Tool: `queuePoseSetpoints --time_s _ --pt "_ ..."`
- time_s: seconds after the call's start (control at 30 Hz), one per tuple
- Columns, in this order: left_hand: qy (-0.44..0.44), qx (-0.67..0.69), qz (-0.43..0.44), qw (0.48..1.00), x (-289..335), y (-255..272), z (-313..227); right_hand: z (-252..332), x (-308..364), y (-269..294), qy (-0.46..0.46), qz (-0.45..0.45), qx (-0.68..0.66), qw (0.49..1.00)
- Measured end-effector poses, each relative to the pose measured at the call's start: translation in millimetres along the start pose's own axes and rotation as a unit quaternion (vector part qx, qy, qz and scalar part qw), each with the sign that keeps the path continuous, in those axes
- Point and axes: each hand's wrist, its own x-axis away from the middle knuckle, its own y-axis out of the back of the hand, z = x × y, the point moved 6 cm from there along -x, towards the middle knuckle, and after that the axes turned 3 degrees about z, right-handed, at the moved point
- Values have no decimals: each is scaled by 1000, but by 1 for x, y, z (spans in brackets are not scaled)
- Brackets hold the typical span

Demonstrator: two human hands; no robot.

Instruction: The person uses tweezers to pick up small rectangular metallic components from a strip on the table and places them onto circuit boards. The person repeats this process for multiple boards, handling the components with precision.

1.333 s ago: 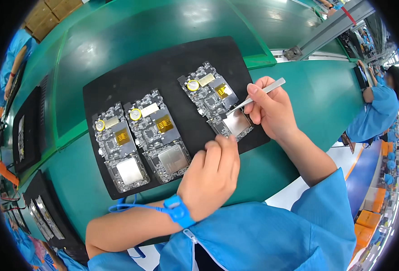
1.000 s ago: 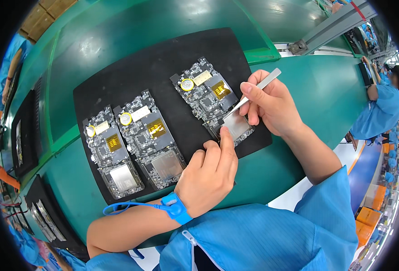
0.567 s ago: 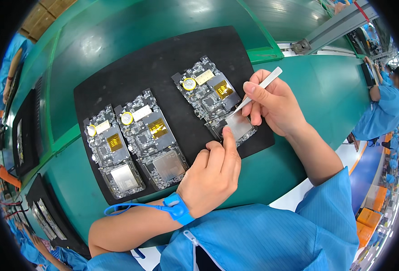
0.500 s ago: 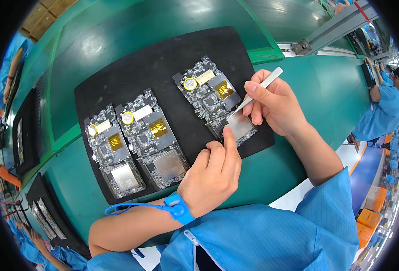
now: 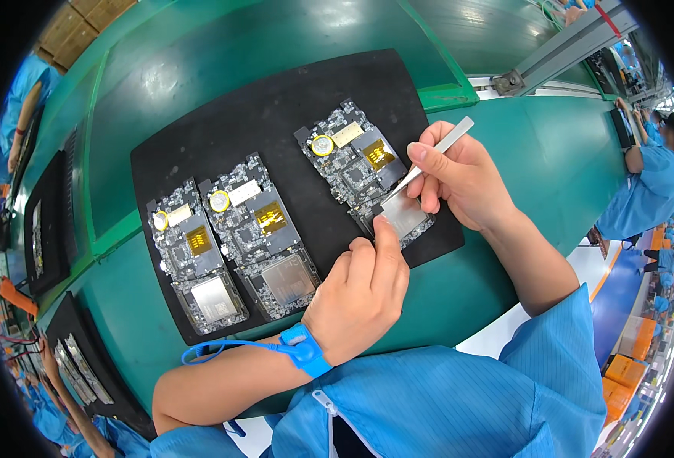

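Three circuit boards lie on a black mat [image 5: 276,99]: a left board [image 5: 192,267], a middle board [image 5: 264,237] and a right board [image 5: 360,172]. Each carries a round coin cell, a gold patch and a silver shield. My right hand [image 5: 466,179] grips metal tweezers [image 5: 432,156], their tip on the silver shield [image 5: 404,215] at the near end of the right board. My left hand [image 5: 360,294] presses its index fingertip on that shield's near-left corner. A blue wrist strap [image 5: 306,349] with a coiled cord circles my left wrist.
The mat sits on a green bench [image 5: 550,153]. Black trays [image 5: 47,221] with more parts line the left edge. A metal rail [image 5: 566,46] runs at the back right. Another person in blue [image 5: 646,183] works at the far right, and another stands at the far left.
The view shifted slightly. My left index finger slid forward onto the shield's corner, and the tweezers stay on the right board's shield.
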Motion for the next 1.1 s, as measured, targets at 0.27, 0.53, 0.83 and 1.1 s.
queuePoseSetpoints --time_s 0.27,0.53,0.83,1.1 --pt "47 63 -13 997 -2 2 6 0 0 0 0 -4 8 1000" --pt "98 266 36 958 -8 4 28 5 15 -3 92 -55 55 993" --pt "11 46 21 999 10 3 1 0 40 -17 263 1 114 958" --pt "-2 21 38 999 9 3 1 -1 42 -22 300 10 172 938"
